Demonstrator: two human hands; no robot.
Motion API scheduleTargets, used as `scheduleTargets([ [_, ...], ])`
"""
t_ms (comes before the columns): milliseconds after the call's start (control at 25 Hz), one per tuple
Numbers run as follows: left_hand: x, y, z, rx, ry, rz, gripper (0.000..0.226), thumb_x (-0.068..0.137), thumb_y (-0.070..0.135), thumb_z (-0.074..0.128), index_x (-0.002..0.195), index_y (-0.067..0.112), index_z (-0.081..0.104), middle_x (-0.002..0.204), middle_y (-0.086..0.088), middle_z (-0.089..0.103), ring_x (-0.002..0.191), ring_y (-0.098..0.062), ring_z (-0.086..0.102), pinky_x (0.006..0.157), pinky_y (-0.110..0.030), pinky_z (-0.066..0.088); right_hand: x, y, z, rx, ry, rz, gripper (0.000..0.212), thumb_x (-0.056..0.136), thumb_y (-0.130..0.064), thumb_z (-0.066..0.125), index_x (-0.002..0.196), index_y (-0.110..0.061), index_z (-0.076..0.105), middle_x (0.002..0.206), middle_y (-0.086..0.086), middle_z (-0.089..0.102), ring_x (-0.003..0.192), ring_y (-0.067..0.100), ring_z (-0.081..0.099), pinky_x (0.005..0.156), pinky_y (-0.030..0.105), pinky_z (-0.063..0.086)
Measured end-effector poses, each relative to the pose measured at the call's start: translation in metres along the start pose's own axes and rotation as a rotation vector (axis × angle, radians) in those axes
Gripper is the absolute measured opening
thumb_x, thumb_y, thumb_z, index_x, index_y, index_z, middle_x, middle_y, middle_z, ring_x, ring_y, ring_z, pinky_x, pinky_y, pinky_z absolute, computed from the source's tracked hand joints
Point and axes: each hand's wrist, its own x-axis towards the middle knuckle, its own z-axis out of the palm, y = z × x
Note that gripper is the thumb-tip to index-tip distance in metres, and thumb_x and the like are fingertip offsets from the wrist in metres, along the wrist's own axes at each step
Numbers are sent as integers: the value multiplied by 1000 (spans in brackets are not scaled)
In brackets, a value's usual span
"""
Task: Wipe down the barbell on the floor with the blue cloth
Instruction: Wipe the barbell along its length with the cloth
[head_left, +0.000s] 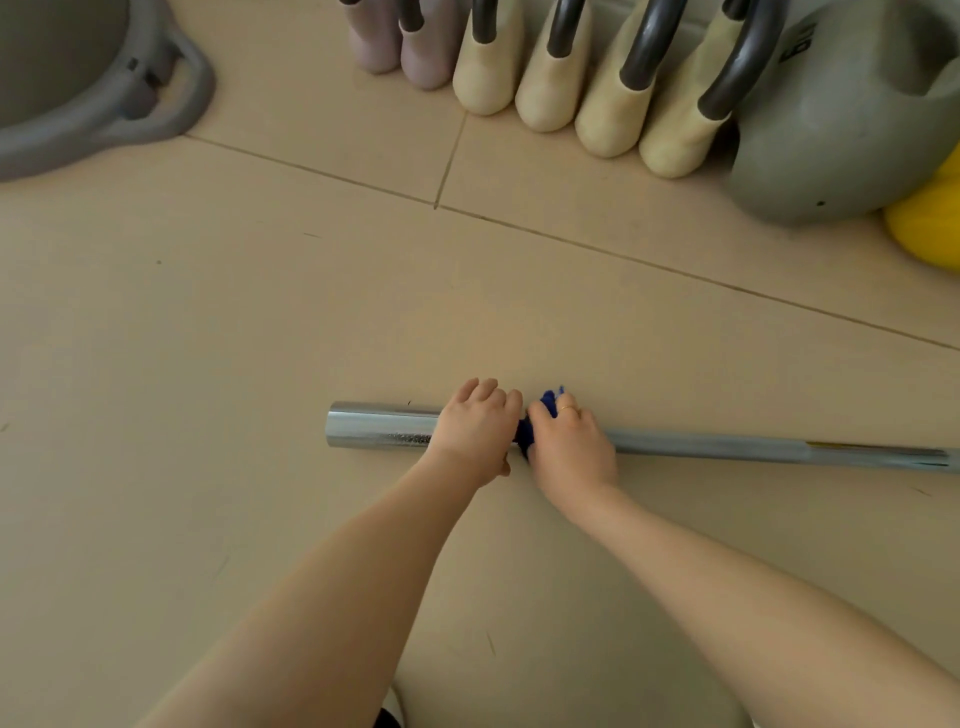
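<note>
Our left hand (475, 426) curls over the barbell (727, 446), gripping its thick chrome sleeve (382, 428), while our right hand (569, 444) clutches the bunched blue cloth (545, 402) against the bar just beside it. The barbell lies on the beige floor (208, 338), running off to the right. Cream and pink kettlebells (550, 67) line the far edge beside a large grey kettlebell (841, 119).

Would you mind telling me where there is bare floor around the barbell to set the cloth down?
Bare floor lies left of the barbell end, and between the bar and the kettlebell row. The far edge is crowded by the kettlebells and a grey kettlebell. The left hand and right hand, holding the blue cloth, cover the bar's middle.
</note>
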Motion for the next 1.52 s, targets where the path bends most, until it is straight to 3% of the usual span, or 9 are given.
scheduleTargets([
  [200,13,-3,-7,-56,-96,-42,74,74,34,75,130,7,35,140,-10,45,142,-24,18,117,-37,15,-7,7,8,45,169,-22,37,86,-14,53,123,-20,52,124,13,53,100,36,51,77,42,46],
  [400,16,-8,-17,-80,-68,-71,70,77,37,72,132,10,39,142,-10,29,134,-28,24,110,-36,25,-6,24,17,168,315,338,40,76,-4,60,114,-19,60,111,15,60,91,38,52,71,43,46],
  [600,7,-15,-13,-173,100,-27,51,86,36,59,131,20,41,133,-1,45,128,-23,34,101,-33,32,-2,-5,19,6,372,-32,35,68,-14,60,101,-24,67,95,7,68,66,29,60,55,31,50],
  [760,11,-11,-15,-174,102,-130,49,93,17,50,139,17,33,142,-1,43,140,-24,25,108,-36,28,5,31,10,108,302,221,45,73,-9,64,115,-25,59,106,12,61,86,36,57,69,41,47],
  [880,18,-10,-17,-67,338,-84,40,54,10,81,92,14,67,93,-3,70,99,-24,64,75,-29,51,23,30,5,188,309,329,43,81,-9,56,121,-24,54,114,15,55,96,38,52,78,43,43],
  [960,26,-10,-14,10,392,-52,33,34,7,83,59,15,62,60,1,63,65,-22,65,54,-23,48,31,11,4,153,357,150,38,74,-11,66,110,-22,61,105,15,60,85,37,58,68,40,48],
  [1120,27,-5,-7,-17,329,-69,34,52,21,81,79,11,64,79,-3,65,83,-25,65,67,-28,51,38,32,7,60,388,-54,29,70,-17,64,98,-25,67,93,12,65,68,34,61,56,35,50],
  [1320,34,3,-8,55,234,-139,60,30,19,88,85,13,65,77,-1,63,77,-22,64,64,-26,51,38,26,6,241,369,257,25,67,-5,67,89,-18,66,93,17,60,63,36,56,52,34,46],
  [1520,37,12,-9,112,283,-124,46,30,6,79,74,13,66,68,-3,62,68,-23,64,59,-25,50,38,69,3,118,371,-91,30,68,-11,63,95,-24,69,89,15,61,58,35,56,49,34,48],
])
